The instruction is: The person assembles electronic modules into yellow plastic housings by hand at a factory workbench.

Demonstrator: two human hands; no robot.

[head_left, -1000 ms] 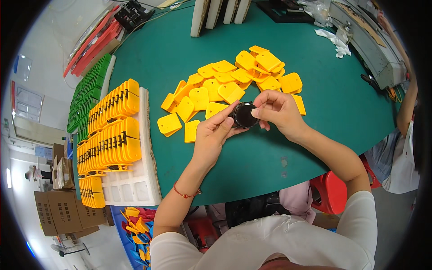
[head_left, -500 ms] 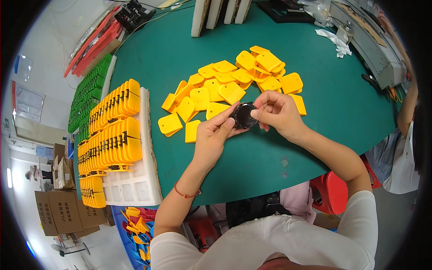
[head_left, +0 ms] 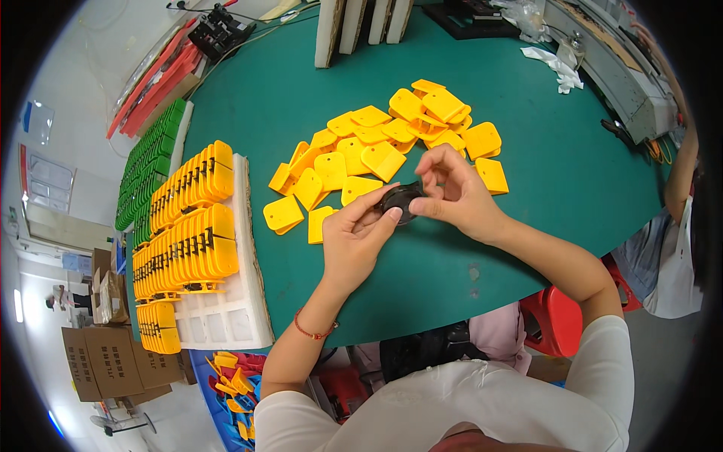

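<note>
My left hand [head_left: 360, 235] is closed around a round black disc-shaped piece [head_left: 401, 200], its thumb pressed on the dark face. On the other side, my right hand [head_left: 459, 192] has its thumb and curled fingers at the disc's right rim. Fingers partly cover the disc, so its exact kind does not show. Just beyond both hands lies a loose pile of yellow plastic pieces [head_left: 350, 154], folded with rounded corners and small holes. One yellow piece [head_left: 316, 225] lies close to my left hand.
On the left, a white foam tray [head_left: 252, 286] holds rows of yellow pieces with black parts [head_left: 192, 237]. Green ones [head_left: 147, 166] stand behind. A blue bin [head_left: 215, 407] of coloured parts sits below the green table [head_left: 542, 151]. Foam boards [head_left: 352, 26] stand at the back; another person [head_left: 670, 271] is at right.
The black disc has tilted and shifted slightly down and left between my hands. My right fingers have lifted from its face to the rim, and my left thumb has moved further onto it.
</note>
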